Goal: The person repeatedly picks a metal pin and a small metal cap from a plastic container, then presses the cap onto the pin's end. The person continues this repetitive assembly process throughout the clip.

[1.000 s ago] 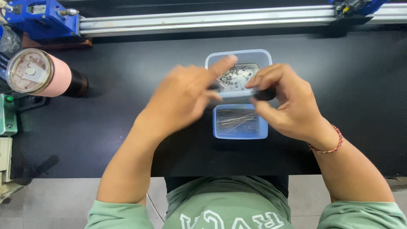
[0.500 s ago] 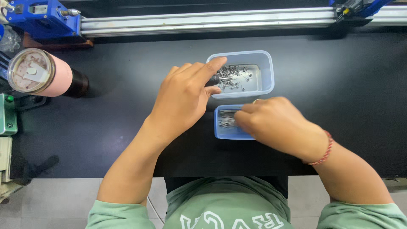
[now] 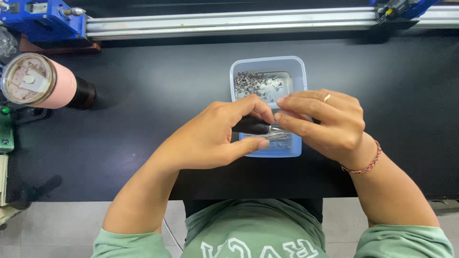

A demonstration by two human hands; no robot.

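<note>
While the left hand (image 3: 210, 138) pinches a short black tool (image 3: 252, 126) and the right hand (image 3: 325, 122) meets its metal tip over the near blue tray (image 3: 294, 150) of thin pins at 6 o'clock from the far tray (image 3: 267, 64), the worker likely does best to steady both wrists and feed straight.

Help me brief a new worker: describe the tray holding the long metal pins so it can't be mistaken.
On the black table, two pale blue plastic trays sit at the centre. The nearer, smaller tray, partly hidden under both hands, is yours. It holds long thin metal pins, whereas the far tray holds tiny loose metal bits.
</note>
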